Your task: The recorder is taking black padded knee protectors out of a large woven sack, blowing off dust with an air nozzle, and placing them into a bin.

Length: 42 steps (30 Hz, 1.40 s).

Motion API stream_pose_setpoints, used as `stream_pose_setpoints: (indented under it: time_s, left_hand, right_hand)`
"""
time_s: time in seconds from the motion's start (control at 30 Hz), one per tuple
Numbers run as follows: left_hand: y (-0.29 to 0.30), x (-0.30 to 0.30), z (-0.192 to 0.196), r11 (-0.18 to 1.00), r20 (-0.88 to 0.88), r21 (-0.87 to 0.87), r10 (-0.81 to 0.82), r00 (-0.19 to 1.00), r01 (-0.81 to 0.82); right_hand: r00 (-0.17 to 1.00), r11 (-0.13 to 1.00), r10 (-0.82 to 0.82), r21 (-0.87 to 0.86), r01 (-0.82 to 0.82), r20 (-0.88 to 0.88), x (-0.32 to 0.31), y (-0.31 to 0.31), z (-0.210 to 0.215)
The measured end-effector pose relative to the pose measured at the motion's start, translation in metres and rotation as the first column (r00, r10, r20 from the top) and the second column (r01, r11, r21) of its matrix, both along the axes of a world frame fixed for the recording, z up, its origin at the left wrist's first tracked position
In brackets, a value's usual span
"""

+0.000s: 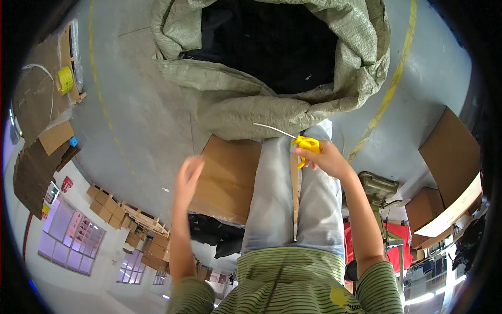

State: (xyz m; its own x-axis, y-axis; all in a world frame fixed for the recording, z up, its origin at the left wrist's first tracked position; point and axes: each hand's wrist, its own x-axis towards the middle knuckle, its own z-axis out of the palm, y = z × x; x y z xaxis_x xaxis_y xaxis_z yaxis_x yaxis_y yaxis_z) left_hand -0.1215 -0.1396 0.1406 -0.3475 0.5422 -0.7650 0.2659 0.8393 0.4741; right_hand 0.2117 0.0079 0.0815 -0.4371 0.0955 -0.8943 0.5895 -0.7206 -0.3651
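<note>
My right hand grips a pair of yellow-handled scissors above my knees. A thin, pale, slightly curved length points left from them; whether it is the blades or a strip, I cannot tell. My left hand, a little blurred, hovers over the left edge of a brown cardboard box; its fingers are stretched out and nothing shows in them. Just beyond my knees stands a large greenish woven sack, its rim rolled down. Black fabric lies inside, with a small pale mark on it.
Yellow lines run along the grey floor on both sides. Right of me are an olive metal machine part and open cardboard boxes. More cardboard is at the far left. A black bundle sits beside my left thigh.
</note>
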Motion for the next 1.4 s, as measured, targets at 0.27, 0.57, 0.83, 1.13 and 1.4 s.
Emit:
stream_pose_setpoints:
  time_s: [0.27,0.57,0.83,1.13,1.4]
  left_hand:
    - [0.228,0.160,-0.258,0.610,-0.265,0.253,-0.703,0.660,0.751]
    - [0.251,0.181,-0.285,0.711,0.000,0.009,-0.703,0.711,0.703]
    - [0.196,0.139,-0.219,0.608,-0.304,0.226,-0.698,0.648,0.761]
    - [0.181,0.067,-0.147,0.680,-0.254,0.732,0.226,0.940,0.035]
    - [0.143,0.049,-0.211,0.766,0.180,0.267,0.556,0.811,-0.584]
  right_hand:
    - [0.962,0.992,-0.120,0.059,0.109,0.244,0.036,-0.008,-0.007]
    - [0.897,0.968,-0.249,0.102,0.227,0.365,0.075,-0.013,-0.017]
    - [0.892,0.912,-0.367,0.293,0.289,0.264,0.040,-0.003,-0.007]
    - [0.809,0.849,-0.484,0.406,0.340,0.334,0.000,0.014,0.003]
    - [0.897,0.886,-0.333,0.421,0.193,0.290,-0.014,0.024,-0.007]
